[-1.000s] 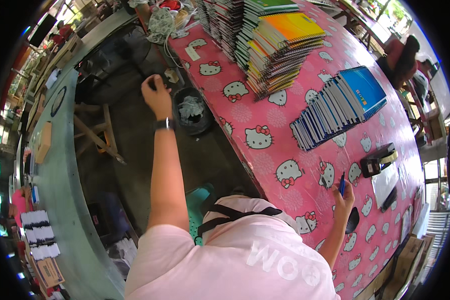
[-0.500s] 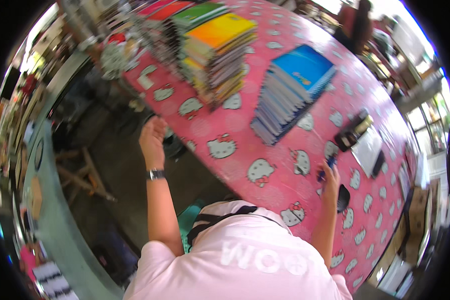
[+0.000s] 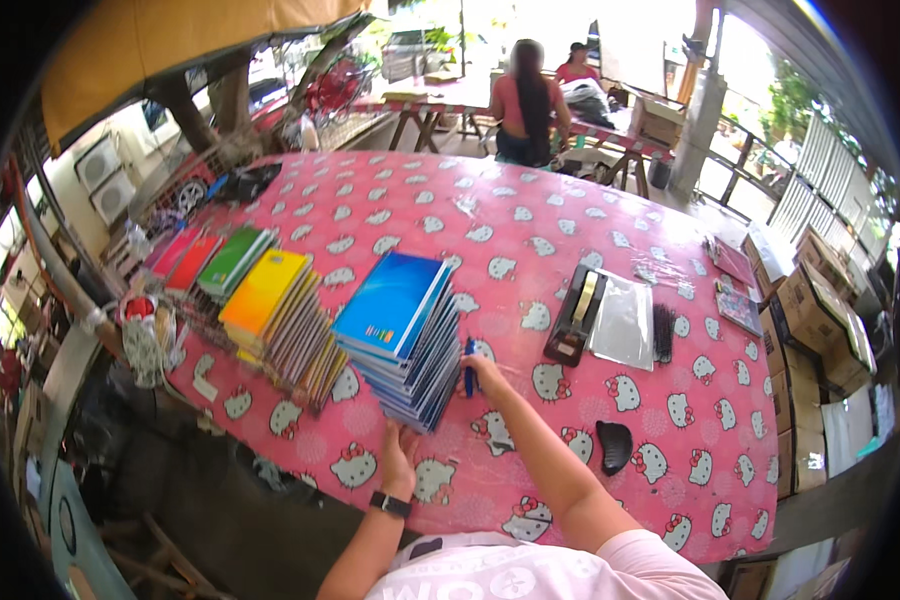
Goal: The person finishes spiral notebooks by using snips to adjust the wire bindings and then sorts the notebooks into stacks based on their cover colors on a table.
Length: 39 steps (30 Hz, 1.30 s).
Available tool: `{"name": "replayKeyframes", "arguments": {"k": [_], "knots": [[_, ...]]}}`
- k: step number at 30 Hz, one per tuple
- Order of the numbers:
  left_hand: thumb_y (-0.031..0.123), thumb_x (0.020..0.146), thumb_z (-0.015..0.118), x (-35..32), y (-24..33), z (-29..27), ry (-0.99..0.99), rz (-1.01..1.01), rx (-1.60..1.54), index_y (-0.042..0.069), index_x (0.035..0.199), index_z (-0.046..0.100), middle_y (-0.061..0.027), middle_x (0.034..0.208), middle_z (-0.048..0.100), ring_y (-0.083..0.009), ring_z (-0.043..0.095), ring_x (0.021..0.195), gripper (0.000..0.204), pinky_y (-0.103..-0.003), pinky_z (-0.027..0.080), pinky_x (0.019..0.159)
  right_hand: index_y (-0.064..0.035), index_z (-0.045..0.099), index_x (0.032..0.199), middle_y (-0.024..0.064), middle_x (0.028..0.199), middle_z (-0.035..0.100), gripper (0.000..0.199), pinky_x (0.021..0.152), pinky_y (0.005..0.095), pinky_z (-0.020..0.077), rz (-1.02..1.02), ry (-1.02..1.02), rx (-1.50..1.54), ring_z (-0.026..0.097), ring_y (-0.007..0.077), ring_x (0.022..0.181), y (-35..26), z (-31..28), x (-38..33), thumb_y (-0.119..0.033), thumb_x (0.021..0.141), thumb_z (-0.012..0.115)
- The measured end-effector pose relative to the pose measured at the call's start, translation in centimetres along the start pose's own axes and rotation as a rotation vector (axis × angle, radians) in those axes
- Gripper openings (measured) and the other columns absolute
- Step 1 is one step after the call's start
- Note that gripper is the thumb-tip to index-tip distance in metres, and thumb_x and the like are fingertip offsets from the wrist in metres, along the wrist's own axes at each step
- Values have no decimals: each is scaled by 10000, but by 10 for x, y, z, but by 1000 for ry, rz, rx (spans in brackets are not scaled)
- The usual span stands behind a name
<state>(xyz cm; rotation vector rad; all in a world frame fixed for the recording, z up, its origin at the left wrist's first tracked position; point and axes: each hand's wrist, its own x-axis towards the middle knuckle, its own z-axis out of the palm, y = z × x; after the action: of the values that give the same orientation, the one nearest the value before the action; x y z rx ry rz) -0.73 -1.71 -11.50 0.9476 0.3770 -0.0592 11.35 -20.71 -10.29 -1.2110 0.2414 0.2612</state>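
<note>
A tall stack of blue spiral-bound notebooks [image 3: 395, 305] stands in front of me on the pink table. Low at its near side is my left hand [image 3: 400, 458], fingers stretched out and touching or almost touching the bottom notebooks. My right hand [image 3: 484, 376] is closed around a small blue hand tool [image 3: 470, 368], like pliers, upright just right of the stack. Its exact kind is hard to make out. To the left stands a yellow notebook stack [image 3: 265, 295], then a green one [image 3: 235, 258], a red one [image 3: 192, 262] and a pink one [image 3: 173, 250].
Right of the stack lie a black tape dispenser [image 3: 573, 325], clear plastic sheets [image 3: 622, 322], black wire pieces [image 3: 664, 333] and a curved black object [image 3: 614, 446]. Cardboard boxes [image 3: 820, 310] line the right side. Two people [image 3: 526, 105] are at the far tables.
My view has lifted and turned toward the table. My left hand has come from beyond the table edge to the blue stack; my right hand has brought the blue tool beside it.
</note>
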Motion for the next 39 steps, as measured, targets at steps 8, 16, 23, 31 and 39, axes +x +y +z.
{"name": "replayKeyframes", "arguments": {"k": [8, 16, 23, 31, 39], "knots": [[486, 934, 354, 14, -11, -2, -17, 95, 149, 92, 1314, 394, -12, 1262, 485, -145, 475, 1105, 549, -298, 360, 925, -61, 496, 853, 85, 604, 528, 342, 416, 327, 490, 103, -12, -78, 571, 213, 464, -10, 1, -19, -403, 865, 507], [465, 950, 302, 56, 24, -26, -130, 141, 373, 92, 1335, 371, -17, 1302, 450, -150, 440, 1169, 540, -321, 349, 959, -84, 528, 977, 107, 685, 591, 410, 470, 328, 482, 240, 20, -88, 584, 204, 510, -4, 12, -73, -474, 850, 509], [351, 941, 422, 15, 118, -4, 141, 897, 552, 0, 1320, 365, -130, 1351, 355, -263, 341, 1233, 520, -394, 240, 1037, -82, 521, 1052, 127, 828, 630, 375, 610, 373, 520, 169, -8, 471, 610, 227, 660, -12, -27, -108, -400, 854, 517], [490, 714, 681, -17, 268, 149, -565, 1288, 1394, 83, 1285, 437, -187, 1337, 387, -324, 332, 1264, 743, -427, 267, 1042, -29, 486, 1178, 95, 997, 572, 390, 702, 316, 494, -296, -177, 16, 588, 172, 835, -68, 27, -197, -160, 830, 601], [714, 638, 596, 25, 259, 161, -756, 792, 1830, 101, 1375, 320, -219, 1418, 264, -368, 219, 1324, 997, -449, 199, 1075, -18, 479, 1165, 169, 1067, 521, 443, 802, 373, 442, -1139, -89, -851, 529, 326, 944, -88, 103, -193, -108, 762, 638]]}}
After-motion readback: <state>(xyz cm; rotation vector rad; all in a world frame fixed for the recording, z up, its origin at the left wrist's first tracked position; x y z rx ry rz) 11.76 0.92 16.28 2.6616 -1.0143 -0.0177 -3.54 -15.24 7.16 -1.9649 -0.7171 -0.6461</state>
